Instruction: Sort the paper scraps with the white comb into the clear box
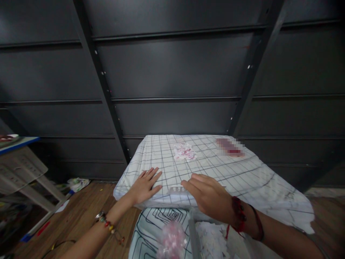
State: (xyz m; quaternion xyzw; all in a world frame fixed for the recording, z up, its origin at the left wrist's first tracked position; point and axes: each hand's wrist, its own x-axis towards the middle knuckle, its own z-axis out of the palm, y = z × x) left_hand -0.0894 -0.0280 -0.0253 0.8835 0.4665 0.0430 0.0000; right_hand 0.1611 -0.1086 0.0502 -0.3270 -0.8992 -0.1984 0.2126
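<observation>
On my feed, left hand (145, 185): fingers spread loosely, palm down on checked cloth (242, 176). Right hand (208, 196): fingers curved over pale tray (176, 190) at cloth's near edge; I can't tell whether it grips. Pink-and-white scraps (185, 152) heaped beyond hands. Nearer camera, blurred pink bundle (172, 238) on patterned fabric (145, 230), beside grey bin (193, 230) with white scraps (212, 239) inside.

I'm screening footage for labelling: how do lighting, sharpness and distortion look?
Head view: soft sheen on the dark grey panelled wall, dimmer toward the right edge; its uprights splay outward, likely lens distortion. Head view: the shiny pink bundle is blurred; the reddish oblong object on the white, black-gridded cloth is pixelated.
</observation>
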